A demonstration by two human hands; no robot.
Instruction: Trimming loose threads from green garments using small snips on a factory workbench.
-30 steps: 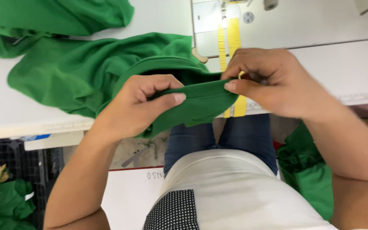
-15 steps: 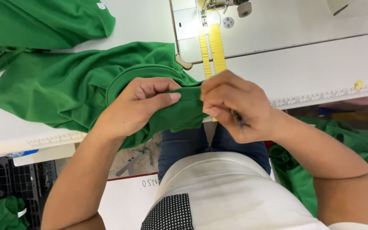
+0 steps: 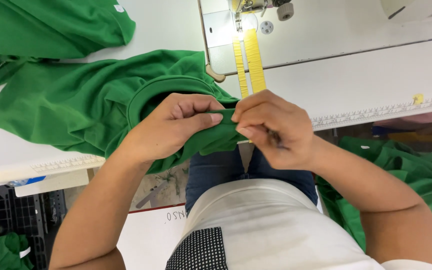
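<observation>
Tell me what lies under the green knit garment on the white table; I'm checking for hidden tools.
Around the green knit garment only the white sewing table shows. Whatever lies beneath is covered. Left hand and right hand pinch its hem.

I see my left hand (image 3: 173, 127) and right hand (image 3: 271, 127) pinching the green garment (image 3: 76, 105); sewing machine (image 3: 256, 30) at twelve o'clock.
</observation>
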